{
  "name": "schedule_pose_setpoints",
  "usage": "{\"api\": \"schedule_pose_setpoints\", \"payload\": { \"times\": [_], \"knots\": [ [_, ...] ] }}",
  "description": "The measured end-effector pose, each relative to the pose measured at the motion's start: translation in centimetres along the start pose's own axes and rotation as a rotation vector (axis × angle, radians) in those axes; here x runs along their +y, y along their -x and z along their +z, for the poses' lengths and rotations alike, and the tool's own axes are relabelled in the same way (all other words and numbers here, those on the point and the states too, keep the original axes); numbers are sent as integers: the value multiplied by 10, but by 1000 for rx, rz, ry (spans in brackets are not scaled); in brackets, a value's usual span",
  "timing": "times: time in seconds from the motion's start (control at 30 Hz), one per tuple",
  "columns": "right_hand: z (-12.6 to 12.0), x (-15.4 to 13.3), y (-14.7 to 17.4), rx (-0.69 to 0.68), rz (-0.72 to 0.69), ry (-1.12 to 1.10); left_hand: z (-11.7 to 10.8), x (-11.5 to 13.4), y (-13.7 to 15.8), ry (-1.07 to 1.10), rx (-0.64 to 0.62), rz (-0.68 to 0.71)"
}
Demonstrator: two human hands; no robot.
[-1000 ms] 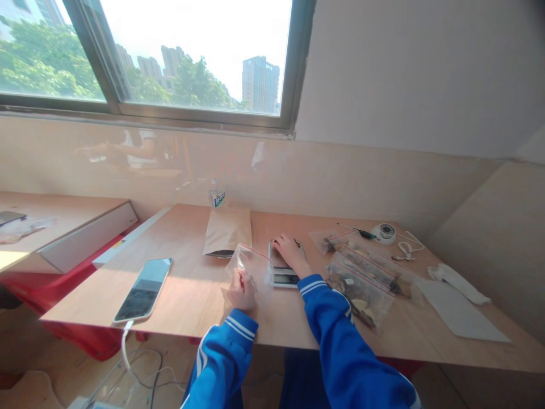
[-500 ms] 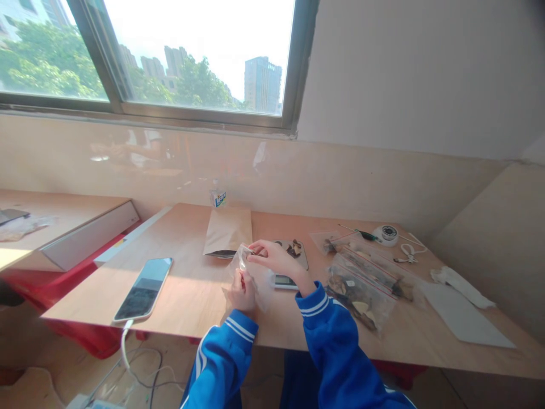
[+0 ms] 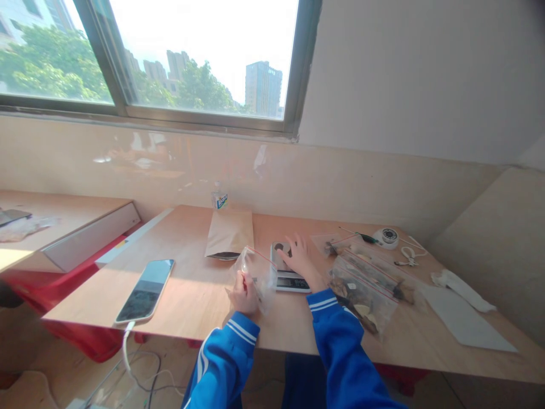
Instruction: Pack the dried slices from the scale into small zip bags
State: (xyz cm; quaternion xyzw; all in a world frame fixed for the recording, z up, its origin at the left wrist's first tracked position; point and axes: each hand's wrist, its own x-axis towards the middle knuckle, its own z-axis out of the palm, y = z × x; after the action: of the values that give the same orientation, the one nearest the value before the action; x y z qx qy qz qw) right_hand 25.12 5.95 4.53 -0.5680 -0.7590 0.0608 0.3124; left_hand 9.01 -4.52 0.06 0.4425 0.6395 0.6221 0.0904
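Note:
My left hand [image 3: 244,292] is closed on a clear zip bag [image 3: 264,278] with a red strip along its top edge, held above the table. My right hand [image 3: 298,258] is over the digital kitchen scale [image 3: 292,282], fingers spread and slightly blurred. Dark dried pieces [image 3: 281,247] lie on the scale's plate, partly hidden by that hand. Behind the zip bag, a brown paper pouch [image 3: 232,230] lies with its dark mouth towards me. Right of the scale are zip bags of dried pieces [image 3: 361,301].
A phone [image 3: 145,291] with a white cable lies at the left. A small bottle [image 3: 219,197] stands behind the pouch. Towards the right are a white dome camera [image 3: 386,237], a screwdriver [image 3: 367,238], a white cloth [image 3: 462,288] and a pale sheet [image 3: 470,321].
My right hand has left the mouth of the zip bag and moved right, over the scale, with its fingers opening out. My left hand still holds the bag in nearly the same place.

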Motion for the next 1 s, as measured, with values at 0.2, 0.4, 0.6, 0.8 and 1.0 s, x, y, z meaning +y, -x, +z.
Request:
{"api": "schedule_pose_setpoints", "payload": {
  "times": [0.2,0.4,0.6,0.8,1.0],
  "knots": [
    [24,40,10,-35,16,159,0,-1,0,-9,-5,-22],
    [19,31,4,-33,-31,131,-1,-1,-1,-12,-30,-31],
    [-1,6,1,3,-22,-15,-1,1,-2,-28,-8,4],
    [-44,-58,4,-302,-162,-485,0,-1,0,5,-42,-24],
    [-45,-83,6,-285,-149,-541,1,0,1,26,-24,12]
  ]
}}
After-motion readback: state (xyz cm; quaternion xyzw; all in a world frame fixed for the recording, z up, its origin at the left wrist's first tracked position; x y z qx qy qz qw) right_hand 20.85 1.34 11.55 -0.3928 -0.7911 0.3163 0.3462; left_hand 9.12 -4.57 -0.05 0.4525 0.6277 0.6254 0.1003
